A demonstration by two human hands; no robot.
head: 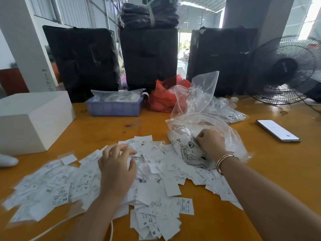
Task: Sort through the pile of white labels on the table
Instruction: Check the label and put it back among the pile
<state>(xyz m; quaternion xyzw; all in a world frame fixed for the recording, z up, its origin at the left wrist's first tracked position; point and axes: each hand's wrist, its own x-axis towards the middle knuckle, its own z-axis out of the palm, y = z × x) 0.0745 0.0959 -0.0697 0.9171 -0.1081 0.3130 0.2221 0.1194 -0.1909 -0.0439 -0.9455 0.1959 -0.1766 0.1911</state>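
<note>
Head view: left hand [116, 165] loosely spread on label pile [97, 180]; right hand [211, 142] pinches clear bag [205, 136]. Risk: dragging the bag scatters labels.

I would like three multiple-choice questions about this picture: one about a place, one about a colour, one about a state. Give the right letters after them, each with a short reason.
1. Where does the phone lie?
A. on the table, to the right of the clear plastic bag
B. inside the lilac tray
C. on the white box

2. What colour is the bag beside the tray?
A. green
B. red
C. yellow

3. What is the right hand doing?
A. lying flat on bare table
B. holding the phone
C. gripping the clear plastic bag

Answers: 1 A, the phone rests on bare wood right of the bag. 2 B, the bag right of the tray is red. 3 C, the fingers are curled into the plastic, while the left hand rests on the labels.
</note>
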